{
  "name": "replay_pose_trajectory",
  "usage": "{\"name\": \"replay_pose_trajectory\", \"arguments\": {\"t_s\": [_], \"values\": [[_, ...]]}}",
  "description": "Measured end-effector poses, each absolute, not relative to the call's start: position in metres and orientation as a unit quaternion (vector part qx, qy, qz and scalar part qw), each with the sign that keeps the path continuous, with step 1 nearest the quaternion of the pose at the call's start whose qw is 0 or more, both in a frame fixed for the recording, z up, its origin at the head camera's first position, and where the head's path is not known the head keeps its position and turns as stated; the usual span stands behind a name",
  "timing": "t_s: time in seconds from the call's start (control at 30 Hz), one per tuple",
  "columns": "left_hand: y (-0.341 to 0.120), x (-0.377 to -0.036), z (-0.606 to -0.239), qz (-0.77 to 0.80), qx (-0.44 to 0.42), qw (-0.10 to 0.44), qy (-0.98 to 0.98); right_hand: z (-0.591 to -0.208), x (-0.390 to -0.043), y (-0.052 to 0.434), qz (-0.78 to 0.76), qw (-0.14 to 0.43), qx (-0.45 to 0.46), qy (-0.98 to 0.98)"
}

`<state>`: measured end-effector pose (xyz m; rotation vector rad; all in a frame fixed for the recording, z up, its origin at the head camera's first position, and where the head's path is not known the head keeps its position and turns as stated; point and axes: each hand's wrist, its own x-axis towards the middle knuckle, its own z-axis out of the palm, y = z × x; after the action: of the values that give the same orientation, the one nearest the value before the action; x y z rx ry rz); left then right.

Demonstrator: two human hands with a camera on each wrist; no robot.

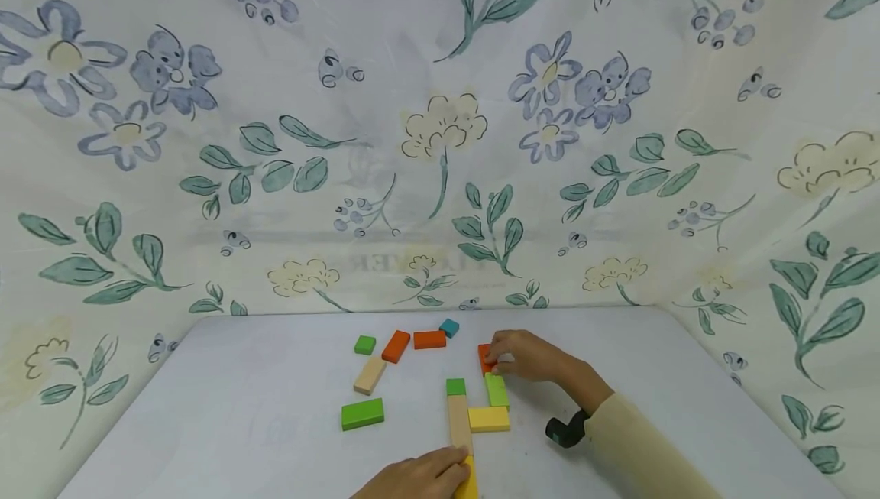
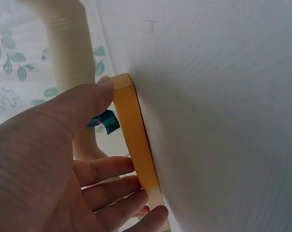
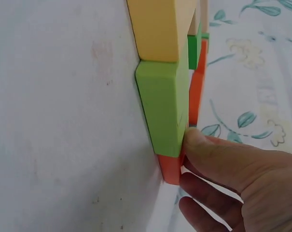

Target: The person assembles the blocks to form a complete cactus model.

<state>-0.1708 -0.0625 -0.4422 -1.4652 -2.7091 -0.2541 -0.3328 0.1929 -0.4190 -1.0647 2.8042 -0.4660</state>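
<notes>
On the white table my right hand (image 1: 525, 354) grips an orange-red block (image 1: 483, 358) between thumb and fingers. That block's near end meets a lime green block (image 3: 158, 106), which adjoins a pale yellow block (image 1: 490, 419). Low in the head view my left hand (image 1: 422, 474) holds a deep yellow block (image 2: 133, 133), with the thumb at one end and fingers along its side. Beyond it, in line, lie a plain wooden block (image 1: 460, 419) and a small green block (image 1: 456, 387). The pale yellow block touches the wooden one's right side.
Left of the row lie a green block (image 1: 362, 414), a wooden block (image 1: 370, 376) and a small green block (image 1: 365, 345). Farther back are two orange-red blocks (image 1: 396, 347) and a blue cube (image 1: 449, 328). Floral cloth (image 1: 440, 178) hangs behind the table.
</notes>
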Motion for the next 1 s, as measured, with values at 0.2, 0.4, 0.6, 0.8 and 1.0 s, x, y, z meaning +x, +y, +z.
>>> {"name": "replay_pose_trajectory", "arguments": {"t_s": [0.2, 0.4, 0.6, 0.8, 1.0], "values": [[-0.061, -0.170, -0.443, -0.079, -0.481, 0.034, -0.873, -0.423, -0.322, 0.197, -0.162, 0.023, -0.368, 0.915], [-0.062, -0.170, -0.443, -0.083, -0.480, 0.028, -0.873, -0.425, -0.316, 0.201, -0.182, 0.033, -0.374, 0.909], [-0.063, -0.170, -0.442, -0.079, -0.483, 0.036, -0.871, -0.428, -0.312, 0.206, -0.198, 0.058, -0.367, 0.907], [-0.063, -0.170, -0.439, -0.081, -0.479, 0.011, -0.874, -0.429, -0.307, 0.206, -0.185, 0.064, -0.350, 0.916], [-0.062, -0.168, -0.435, -0.077, -0.460, -0.014, -0.885, -0.425, -0.303, 0.203, -0.178, 0.067, -0.346, 0.919]]}}
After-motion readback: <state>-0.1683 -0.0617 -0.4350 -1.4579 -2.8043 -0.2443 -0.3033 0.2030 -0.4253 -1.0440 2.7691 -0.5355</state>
